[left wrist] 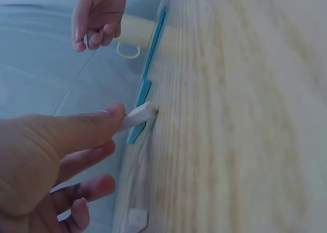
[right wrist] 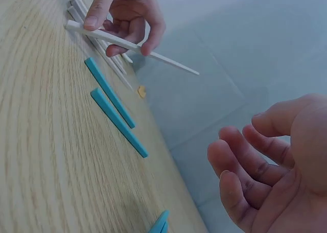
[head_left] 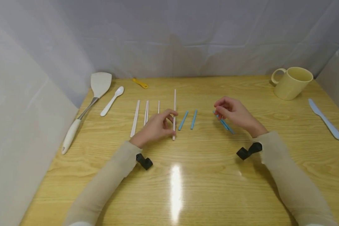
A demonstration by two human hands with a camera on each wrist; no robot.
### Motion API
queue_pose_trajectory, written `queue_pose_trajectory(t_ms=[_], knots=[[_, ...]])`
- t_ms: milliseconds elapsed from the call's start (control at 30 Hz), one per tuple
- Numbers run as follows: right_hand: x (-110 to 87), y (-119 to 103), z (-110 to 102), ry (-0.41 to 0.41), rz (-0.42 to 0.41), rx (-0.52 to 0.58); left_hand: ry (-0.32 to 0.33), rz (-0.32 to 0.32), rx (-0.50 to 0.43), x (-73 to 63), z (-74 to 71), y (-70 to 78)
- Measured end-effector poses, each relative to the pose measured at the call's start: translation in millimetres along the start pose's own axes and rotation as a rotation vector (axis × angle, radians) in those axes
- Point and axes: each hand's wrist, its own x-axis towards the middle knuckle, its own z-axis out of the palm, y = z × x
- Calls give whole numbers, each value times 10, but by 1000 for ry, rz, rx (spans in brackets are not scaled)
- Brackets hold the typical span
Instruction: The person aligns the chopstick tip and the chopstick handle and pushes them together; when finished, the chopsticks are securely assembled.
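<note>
My left hand (head_left: pixel 155 127) pinches a white chopstick (head_left: pixel 174 99) between thumb and fingers. In the right wrist view this chopstick (right wrist: pixel 173 64) slants over the table, its thick end by the thumb. Several more white chopsticks (head_left: pixel 135 119) lie left of that hand, partly hidden behind it. Just to its right, two blue sticks (head_left: pixel 183 121), shaped like short chopsticks, lie side by side. My right hand (head_left: pixel 234 113) hovers with loosely bent fingers and nothing in them. Below it lie more blue sticks (head_left: pixel 227 126) close together, their far ends covered by the fingers in the head view.
At the left lie a white spatula (head_left: pixel 72 135) and a white spoon (head_left: pixel 111 101). A small yellow utensil (head_left: pixel 140 83) is near the back edge. A yellow mug (head_left: pixel 291 84) stands at the back right, with a pale blue knife (head_left: pixel 326 121) in front. White cloth (head_left: pixel 214 37) hangs behind the table.
</note>
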Motion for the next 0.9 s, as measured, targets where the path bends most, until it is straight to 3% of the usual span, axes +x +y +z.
queue_pose_trajectory(t_ms=[133, 433, 700, 900], knots=[[16, 31, -14, 0, -8, -3, 1, -42, 85, -12, -59, -39], [22, 71, -61, 5, 21, -52, -90, -108, 230, -38, -86, -43], [10, 246, -111, -108, 138, -332, -93, -126, 324, -44, -110, -45], [22, 311, -88, -109, 170, -406, -116, -149, 379, -42, -170, -63]])
